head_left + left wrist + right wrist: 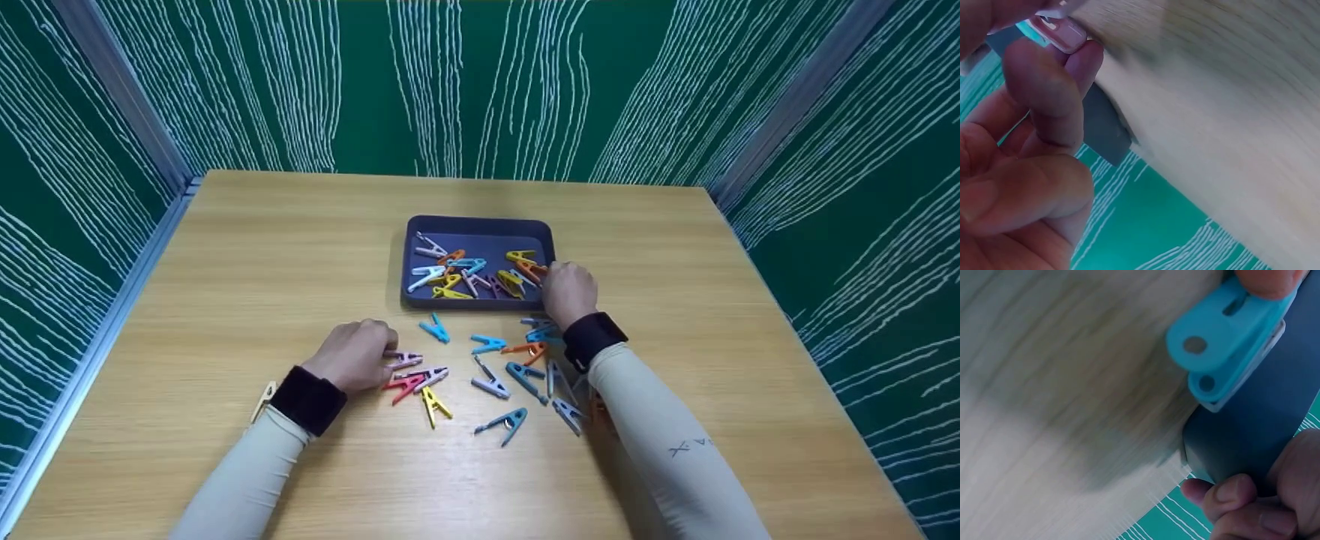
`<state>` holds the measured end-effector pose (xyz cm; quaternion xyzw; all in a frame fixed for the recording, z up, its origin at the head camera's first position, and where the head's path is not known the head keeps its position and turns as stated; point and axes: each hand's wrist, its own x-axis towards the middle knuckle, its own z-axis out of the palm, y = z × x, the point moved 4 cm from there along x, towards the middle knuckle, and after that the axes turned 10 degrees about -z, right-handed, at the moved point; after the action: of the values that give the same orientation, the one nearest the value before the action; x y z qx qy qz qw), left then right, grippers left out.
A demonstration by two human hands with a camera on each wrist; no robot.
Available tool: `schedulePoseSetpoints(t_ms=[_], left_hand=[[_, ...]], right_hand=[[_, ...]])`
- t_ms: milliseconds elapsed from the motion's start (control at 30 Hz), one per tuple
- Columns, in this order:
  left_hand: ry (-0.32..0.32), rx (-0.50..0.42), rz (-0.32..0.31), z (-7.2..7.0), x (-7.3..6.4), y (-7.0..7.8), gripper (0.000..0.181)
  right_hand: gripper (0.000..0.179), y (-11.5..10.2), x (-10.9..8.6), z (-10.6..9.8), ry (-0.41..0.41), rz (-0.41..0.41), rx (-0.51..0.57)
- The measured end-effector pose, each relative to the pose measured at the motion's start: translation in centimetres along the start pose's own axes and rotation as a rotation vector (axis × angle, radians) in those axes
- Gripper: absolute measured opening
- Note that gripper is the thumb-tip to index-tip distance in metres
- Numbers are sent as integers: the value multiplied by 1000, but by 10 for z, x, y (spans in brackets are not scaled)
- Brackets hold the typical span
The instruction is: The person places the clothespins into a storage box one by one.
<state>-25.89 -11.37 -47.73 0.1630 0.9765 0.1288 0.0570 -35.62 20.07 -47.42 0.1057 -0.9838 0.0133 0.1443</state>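
Note:
My left hand (352, 356) is low over the table, left of the scattered clothespins, with its fingertips at a pink clothespin (406, 360). In the left wrist view curled fingers pinch that pink clothespin (1064, 35). My right hand (570, 291) is at the near right corner of the dark tray (480, 225). A blue clothespin (1213, 337) shows in the right wrist view, gripped at its upper end, beside the tray wall (1241, 427); the other fingers curl near that wall. Clothespins of several colours lie in the tray, among them a white clothespin (426, 276).
Loose clothespins lie on the wooden table (300, 240) before the tray, including a yellow clothespin (435, 406), a red clothespin (405, 387) and a teal clothespin (504, 425). A cream clothespin (264, 399) is beside the left wrist. Green patterned walls (495, 90) surround the table.

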Motion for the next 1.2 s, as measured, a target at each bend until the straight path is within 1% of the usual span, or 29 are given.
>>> schedulePoseSetpoints(t_ms=[100,200,333,500,600,733,833,967,1100,1200], left_hand=[[7,-61,-39,-2,2,-1,13],[10,-123,-69,-5,8,2,20],[41,-157,-63,-11,18,12,25],[120,-148,-37,-20,34,27,25],[159,-146,-45,-26,45,35,23],[198,-108,-58,-32,61,47,22],[217,-73,-57,-36,73,55,27],[255,-54,-71,-39,89,60,27],[293,-29,-94,-40,104,61,24],[281,-30,-133,-39,114,61,24]], right_hand=[[21,0,0,0,-1,-1,1],[21,0,1,-1,-10,8,-3],[20,0,2,-1,-13,10,0],[19,0,1,-1,6,-3,20],[18,0,1,-1,12,-5,18],[19,0,1,-2,19,-2,14],[19,0,1,-2,26,-2,17],[19,0,1,-2,38,-6,18],[22,0,0,-1,32,-2,17],[22,1,0,-1,17,2,18]])
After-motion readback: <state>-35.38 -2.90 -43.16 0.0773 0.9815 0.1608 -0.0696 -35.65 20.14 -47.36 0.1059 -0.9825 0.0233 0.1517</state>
